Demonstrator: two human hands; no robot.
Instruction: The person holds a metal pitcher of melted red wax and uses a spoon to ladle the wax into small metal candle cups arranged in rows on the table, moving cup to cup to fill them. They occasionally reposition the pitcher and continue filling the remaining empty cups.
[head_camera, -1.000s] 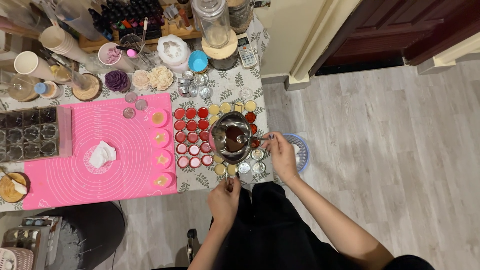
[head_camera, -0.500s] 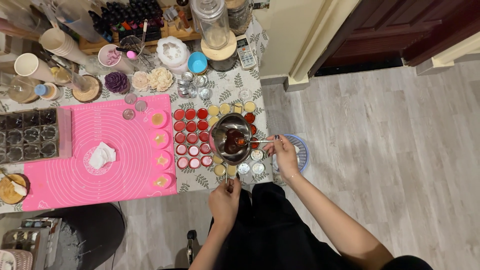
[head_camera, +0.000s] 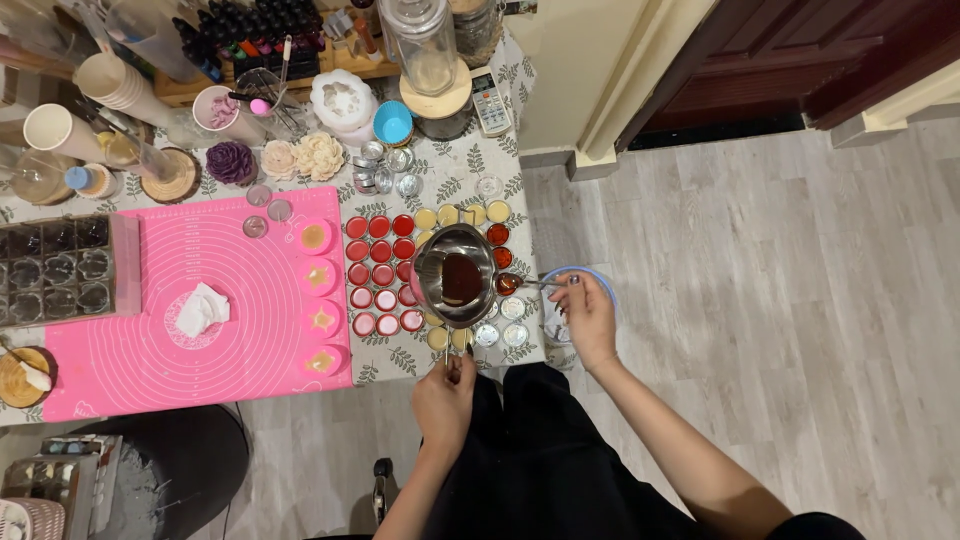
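My left hand (head_camera: 445, 398) grips the handle of a small steel pouring pot (head_camera: 457, 275) holding dark red liquid, held above rows of small round tins. My right hand (head_camera: 588, 318) holds a metal spoon (head_camera: 520, 284) whose bowl, filled with red liquid, sits just right of the pot over the tins. Red-filled tins (head_camera: 382, 272) lie left of the pot, yellow-filled tins (head_camera: 462, 214) behind it, and empty silver tins (head_camera: 503, 334) near the table's front edge.
A pink silicone mat (head_camera: 150, 300) with a crumpled tissue (head_camera: 202, 309) and several small moulds covers the table's left. A dark mould tray (head_camera: 60, 270), cups, jars, flower-shaped candles (head_camera: 305, 155) and bottles crowd the back. A blue-rimmed bowl (head_camera: 575, 290) sits under my right hand. Grey wood floor lies to the right.
The spoon has come out of the pot and now sits to its right, carrying red liquid. The pot has tilted slightly; my left hand stays on its handle.
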